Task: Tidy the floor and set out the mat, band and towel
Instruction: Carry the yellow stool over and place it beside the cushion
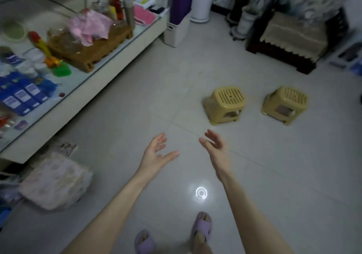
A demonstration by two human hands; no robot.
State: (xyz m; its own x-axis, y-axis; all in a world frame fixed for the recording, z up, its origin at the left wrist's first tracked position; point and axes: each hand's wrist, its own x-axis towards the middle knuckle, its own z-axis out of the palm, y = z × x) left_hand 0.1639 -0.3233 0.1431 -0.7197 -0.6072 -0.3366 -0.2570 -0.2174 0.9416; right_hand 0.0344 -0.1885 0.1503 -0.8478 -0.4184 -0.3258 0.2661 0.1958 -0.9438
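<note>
While the rolled purple mat (181, 1) is standing upright in a white bin (176, 32) at the far end of the low bench (109, 73), both hands are hovering empty over the grey floor (254, 165): the left hand (156, 154) and right hand (215, 146) are spread wide, palms facing each other, gripping nothing. I cannot tell where the band is; a pink folded cloth (143, 15), possibly the towel, is lying on the bench just beside the bin. Between the hands and the bin, two yellow slatted plastic stools (225, 105) (285, 105) are sitting, light and hard-edged, likely sliding easily on the glossy tile. In my judgement the smooth floor and soft lilac slippers (201, 228) are risking a slip, and pulling the mat out carelessly could be tipping the bin over.
</note>
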